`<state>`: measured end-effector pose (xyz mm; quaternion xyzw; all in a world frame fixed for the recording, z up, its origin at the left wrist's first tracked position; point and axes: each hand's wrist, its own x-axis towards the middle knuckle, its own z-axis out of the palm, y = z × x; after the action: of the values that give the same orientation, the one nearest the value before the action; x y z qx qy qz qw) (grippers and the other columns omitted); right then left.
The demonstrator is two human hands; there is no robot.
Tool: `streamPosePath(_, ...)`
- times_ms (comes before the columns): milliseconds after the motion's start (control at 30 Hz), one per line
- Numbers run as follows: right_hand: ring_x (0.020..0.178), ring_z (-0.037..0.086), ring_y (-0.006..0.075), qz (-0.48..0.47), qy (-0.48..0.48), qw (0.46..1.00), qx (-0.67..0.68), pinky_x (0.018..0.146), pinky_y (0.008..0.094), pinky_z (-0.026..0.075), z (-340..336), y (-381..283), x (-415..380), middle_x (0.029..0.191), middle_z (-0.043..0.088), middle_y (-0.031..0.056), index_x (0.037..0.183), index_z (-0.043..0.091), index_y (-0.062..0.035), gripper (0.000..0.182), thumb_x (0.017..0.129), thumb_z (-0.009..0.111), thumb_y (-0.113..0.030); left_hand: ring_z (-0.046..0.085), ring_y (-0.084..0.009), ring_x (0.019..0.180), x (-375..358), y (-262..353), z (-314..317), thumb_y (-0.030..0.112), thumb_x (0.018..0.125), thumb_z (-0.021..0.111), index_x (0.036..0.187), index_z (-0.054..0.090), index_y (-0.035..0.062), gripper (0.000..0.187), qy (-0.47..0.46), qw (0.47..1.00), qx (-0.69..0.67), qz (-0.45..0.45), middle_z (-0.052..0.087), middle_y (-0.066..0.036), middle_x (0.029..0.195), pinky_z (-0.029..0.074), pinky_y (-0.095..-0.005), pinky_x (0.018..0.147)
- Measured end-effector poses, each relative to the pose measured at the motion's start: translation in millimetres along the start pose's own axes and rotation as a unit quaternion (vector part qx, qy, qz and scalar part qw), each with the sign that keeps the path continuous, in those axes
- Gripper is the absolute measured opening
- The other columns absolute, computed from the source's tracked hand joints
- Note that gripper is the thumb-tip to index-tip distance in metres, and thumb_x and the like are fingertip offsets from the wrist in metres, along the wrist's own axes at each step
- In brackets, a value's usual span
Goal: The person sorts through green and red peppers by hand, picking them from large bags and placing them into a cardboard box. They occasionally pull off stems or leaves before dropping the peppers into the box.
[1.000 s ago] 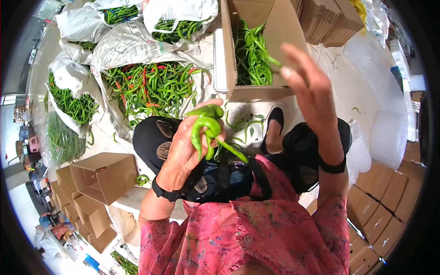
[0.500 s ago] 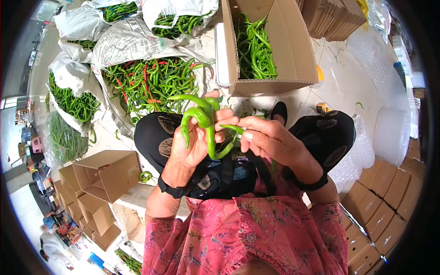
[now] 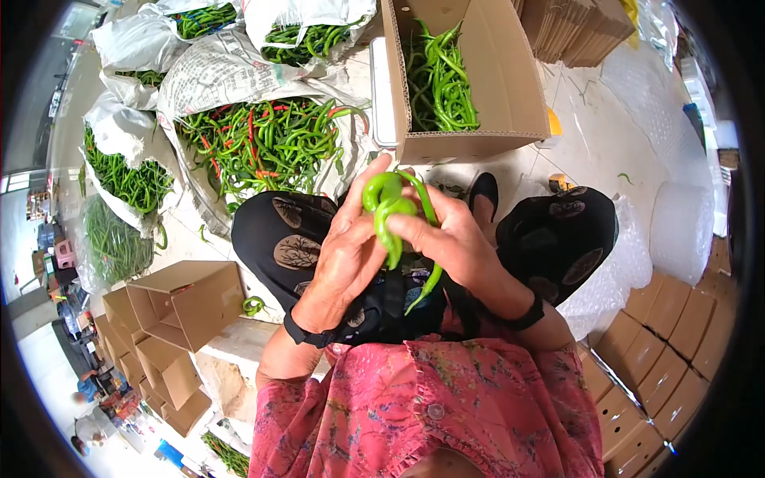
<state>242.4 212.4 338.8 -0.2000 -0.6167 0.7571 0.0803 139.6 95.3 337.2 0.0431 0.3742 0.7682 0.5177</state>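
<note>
Several curled green chili peppers (image 3: 389,209) are held together between my two hands above my lap. My left hand (image 3: 349,253) cups them from the left side, its fingers partly behind them. From the right, my right hand (image 3: 456,240) closes on the bunch with its thumb pressed on a pepper. One long pepper's tip hangs below my right hand. Ahead of my hands, an open cardboard box (image 3: 502,76) has a pile of green peppers (image 3: 442,80) inside. To the left, an open white woven sack (image 3: 215,76) holds green and red peppers (image 3: 263,143).
More pepper sacks (image 3: 119,163) stand at the left. Open cardboard boxes (image 3: 187,299) lie at lower left, and stacked cartons (image 3: 657,358) at lower right. Bubble wrap (image 3: 681,231) stands on the right. Folded cardboard (image 3: 574,28) leans at the top right. A person (image 3: 92,426) is far off at lower left.
My hands have come together. The peppers that lay across my left palm are now gathered between both hands, and my right hand has moved up and left onto them.
</note>
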Motion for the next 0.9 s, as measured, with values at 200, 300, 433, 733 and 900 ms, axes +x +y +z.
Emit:
streamPosePath(200, 0.055, 0.045, 0.0041, 0.134, -0.075, 0.929, 0.336, 0.046, 0.0199, 0.032, -18.7, 14.1, 7.3, 0.080, 0.058, 0.0001, 0.115, 0.055, -0.0040, 0.030, 0.102, 0.047, -0.030, 0.046, -0.0249, 0.127, -13.4, 6.0, 0.8, -0.001, 0.091, 0.057, 0.153, 0.007, 0.0031, 0.080, 0.002, 0.994, 0.110, -0.015, 0.041, -0.015, 0.140, 0.039, -0.0329, 0.104)
streamPosePath(300, 0.054, 0.045, 0.0039, 0.095, -0.010, 0.977, 0.191, 0.045, 0.0184, 0.031, -11.4, 9.5, 5.3, 0.082, 0.062, 0.0021, 0.107, 0.058, -0.0028, 0.024, 0.101, 0.051, -0.025, 0.057, -0.0218, 0.111, -16.1, 6.4, -2.1, 0.001, 0.092, 0.058, 0.152, 0.005, 0.0025, 0.080, 0.042, 0.972, 0.230, -0.019, 0.054, -0.016, 0.125, 0.047, -0.0302, 0.092)
streamPosePath(433, 0.057, 0.048, 0.0030, 0.075, 0.047, 0.990, 0.111, 0.049, 0.0185, 0.038, -27.8, -28.5, -4.5, 0.079, 0.061, -0.0001, 0.101, 0.061, -0.0013, 0.018, 0.098, 0.054, -0.018, 0.064, -0.0158, 0.090, -14.3, 17.2, -2.9, 0.004, 0.094, 0.058, 0.144, 0.029, -0.0020, 0.058, 0.067, 0.953, 0.294, -0.017, 0.065, -0.011, 0.103, 0.053, -0.0265, 0.073)
streamPosePath(733, 0.085, 0.062, 0.0257, -0.265, 0.169, 0.884, -0.346, 0.077, 0.0355, 0.049, -38.0, -100.5, -4.9, 0.087, 0.061, 0.0108, 0.102, 0.059, -0.0014, 0.016, 0.089, 0.060, -0.012, 0.060, -0.0350, 0.064, 35.2, 80.2, 78.8, -0.005, 0.074, 0.059, 0.100, 0.060, 0.0031, 0.027, -0.094, 0.549, 0.776, 0.296, 0.054, -0.015, 0.072, 0.050, -0.0413, 0.055)
streamPosePath(900, 0.078, 0.055, 0.0052, -0.171, 0.264, 0.943, -0.108, 0.059, 0.0178, 0.043, -82.8, -126.0, 9.3, 0.097, 0.061, 0.0016, 0.118, 0.059, -0.0033, 0.028, 0.096, 0.059, -0.021, 0.059, -0.0300, 0.081, 99.2, 116.3, 108.5, -0.001, 0.078, 0.057, 0.102, 0.064, 0.0061, 0.026, -0.104, 0.335, 0.843, 0.407, 0.060, -0.009, 0.081, 0.045, -0.0393, 0.071)
